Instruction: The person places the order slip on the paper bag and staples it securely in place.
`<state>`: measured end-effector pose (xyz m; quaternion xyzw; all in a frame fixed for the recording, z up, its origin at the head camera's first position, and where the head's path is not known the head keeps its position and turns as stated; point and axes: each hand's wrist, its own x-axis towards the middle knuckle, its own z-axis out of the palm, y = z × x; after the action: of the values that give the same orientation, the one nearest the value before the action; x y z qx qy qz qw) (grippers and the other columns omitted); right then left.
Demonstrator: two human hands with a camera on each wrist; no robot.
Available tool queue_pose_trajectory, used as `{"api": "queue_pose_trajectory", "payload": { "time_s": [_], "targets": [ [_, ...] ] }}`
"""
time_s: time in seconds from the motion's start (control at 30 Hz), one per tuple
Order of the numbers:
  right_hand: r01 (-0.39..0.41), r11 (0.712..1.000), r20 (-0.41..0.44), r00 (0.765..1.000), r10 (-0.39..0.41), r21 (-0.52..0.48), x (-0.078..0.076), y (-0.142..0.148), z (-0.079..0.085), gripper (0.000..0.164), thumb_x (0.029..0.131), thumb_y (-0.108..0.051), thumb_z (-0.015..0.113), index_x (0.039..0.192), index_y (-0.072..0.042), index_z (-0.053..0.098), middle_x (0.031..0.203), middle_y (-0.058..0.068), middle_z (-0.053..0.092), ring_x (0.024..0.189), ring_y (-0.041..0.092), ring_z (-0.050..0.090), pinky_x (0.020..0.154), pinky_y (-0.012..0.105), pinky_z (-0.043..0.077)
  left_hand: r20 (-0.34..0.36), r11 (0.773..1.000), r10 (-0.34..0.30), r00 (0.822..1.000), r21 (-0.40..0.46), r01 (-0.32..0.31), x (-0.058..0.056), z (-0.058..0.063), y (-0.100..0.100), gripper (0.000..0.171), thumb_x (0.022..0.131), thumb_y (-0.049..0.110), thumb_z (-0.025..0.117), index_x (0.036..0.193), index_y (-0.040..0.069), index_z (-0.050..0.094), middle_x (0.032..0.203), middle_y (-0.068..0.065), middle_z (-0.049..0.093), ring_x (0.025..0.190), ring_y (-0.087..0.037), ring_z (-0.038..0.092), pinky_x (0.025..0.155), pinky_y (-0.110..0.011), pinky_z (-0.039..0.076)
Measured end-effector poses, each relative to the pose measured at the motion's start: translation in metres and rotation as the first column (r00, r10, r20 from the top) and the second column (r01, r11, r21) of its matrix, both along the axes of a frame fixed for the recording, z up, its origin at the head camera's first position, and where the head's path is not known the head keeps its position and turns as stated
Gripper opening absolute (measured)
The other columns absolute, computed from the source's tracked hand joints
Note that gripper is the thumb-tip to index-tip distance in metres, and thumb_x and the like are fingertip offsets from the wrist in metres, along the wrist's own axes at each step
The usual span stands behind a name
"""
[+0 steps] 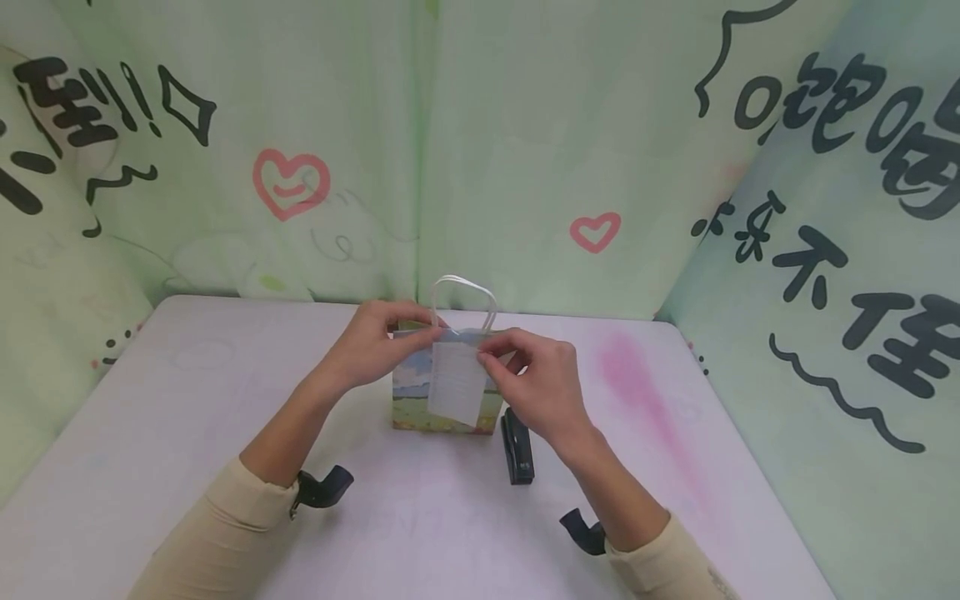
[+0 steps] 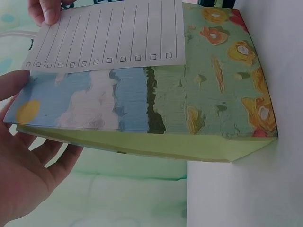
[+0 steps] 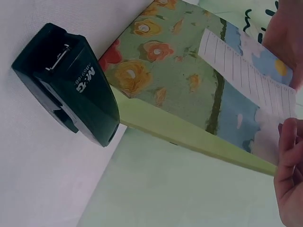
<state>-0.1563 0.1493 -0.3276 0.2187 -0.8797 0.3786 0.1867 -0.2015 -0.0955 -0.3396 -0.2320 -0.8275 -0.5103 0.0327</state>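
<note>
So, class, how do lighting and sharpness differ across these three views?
Head view: soft, hazy light, faint shadows on the tabletop, the checklist slip too washed out to show its boxes; left wrist view: dimmer, yet the slip's lines and boxes look crisp; right wrist view: also dim, with the lettering on the stapler legible.

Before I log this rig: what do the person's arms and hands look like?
Left sleeve and right sleeve: beige, banded cuffs; faint mark on the right one, unreadable. Curved black piece by each cuff: left piece, right piece. Left hand and right hand: no gloves. No cables visible.
</note>
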Motion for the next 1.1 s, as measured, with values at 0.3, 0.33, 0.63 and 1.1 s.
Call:
{"api": "queue_pose_trajectory", "payload": {
  "time_s": [0.3,0.33,0.63,1.1],
  "targets": [
    [0.050,0.998,-0.087,0.995,-0.047,0.030,-0.001,-0.006,-0.003,0.010,0.091,-0.010,0.081,0.101,-0.009,0.080,0.091,0.003,0.080,0.057,0.008,0.055,0.055,0.022,0.050,-0.003,0.999,-0.045,0.999,0.030,0.045,-0.001,-0.003,-0.001,0.024,0.101,0.025,0.069,0.119,0.012,0.077,0.120,-0.004,0.075,0.104,-0.022,0.061,0.085,-0.040,0.051],
    [0.054,0.998,-0.098,0.994,-0.051,0.032,-0.001,-0.006,-0.003,0.010,0.091,-0.010,0.081,0.101,-0.008,0.080,0.091,0.004,0.080,0.056,0.008,0.055,0.055,0.022,0.049,-0.009,0.998,-0.049,0.999,0.031,0.049,-0.001,-0.003,-0.001,0.024,0.101,0.025,0.069,0.119,0.012,0.076,0.120,-0.004,0.075,0.104,-0.022,0.062,0.086,-0.041,0.051],
    [0.088,0.995,-0.140,0.987,-0.081,0.040,-0.002,-0.009,-0.004,0.008,0.090,-0.008,0.081,0.098,-0.007,0.079,0.090,0.005,0.080,0.058,0.008,0.056,0.056,0.022,0.050,-0.011,1.000,-0.025,1.000,-0.005,0.025,-0.002,-0.005,0.005,0.029,0.089,0.033,0.083,0.114,0.022,0.074,0.116,0.004,0.074,0.106,-0.019,0.065,0.088,-0.044,0.054],
    [0.112,0.993,-0.137,0.985,-0.107,0.034,-0.001,-0.009,-0.005,0.010,0.092,-0.011,0.080,0.102,-0.007,0.079,0.094,0.005,0.081,0.061,0.010,0.058,0.059,0.022,0.050,-0.051,0.999,-0.030,0.998,0.023,0.031,-0.002,-0.004,0.011,0.012,0.094,0.024,0.079,0.103,0.017,0.078,0.108,0.003,0.077,0.108,-0.019,0.070,0.092,-0.045,0.057]
  ]
}}
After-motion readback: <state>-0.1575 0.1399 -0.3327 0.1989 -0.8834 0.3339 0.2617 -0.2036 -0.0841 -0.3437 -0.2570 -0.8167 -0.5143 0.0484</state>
